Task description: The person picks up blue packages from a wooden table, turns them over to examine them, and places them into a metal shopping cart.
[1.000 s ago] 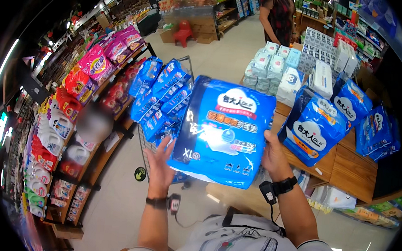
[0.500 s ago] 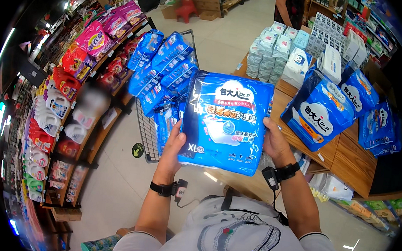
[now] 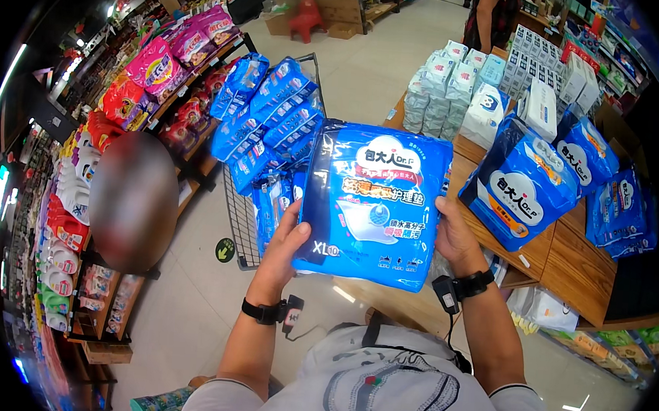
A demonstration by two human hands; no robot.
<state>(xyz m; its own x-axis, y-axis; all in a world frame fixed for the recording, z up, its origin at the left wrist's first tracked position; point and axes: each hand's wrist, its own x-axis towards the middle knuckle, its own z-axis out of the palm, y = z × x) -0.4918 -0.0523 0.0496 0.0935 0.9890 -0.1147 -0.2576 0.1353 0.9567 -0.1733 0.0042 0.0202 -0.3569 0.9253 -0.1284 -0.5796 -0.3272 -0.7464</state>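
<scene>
A large blue plastic pack of underpads (image 3: 371,208) hangs in front of my chest, its printed front facing up toward me. My left hand (image 3: 287,241) grips its lower left edge, thumb over the front. On the opposite edge, my right hand (image 3: 457,233) clasps the side. The fingers behind the pack are hidden. Just beyond its left side stands a wire shopping cart (image 3: 238,218) heaped with similar blue packs (image 3: 263,117). To the right, more large blue packs (image 3: 522,184) stand on a wooden display table (image 3: 580,280).
White-and-green tissue packs (image 3: 437,91) and white boxes (image 3: 534,59) are stacked at the table's far end. Shelves on the left hold detergent bottles (image 3: 67,237) and pink bags (image 3: 156,63). A person (image 3: 484,21) stands beyond the table; a red stool (image 3: 306,19) sits farther back.
The pack has shifted very slightly right and down with both hands still on it. The person beyond the table has moved a little to the right.
</scene>
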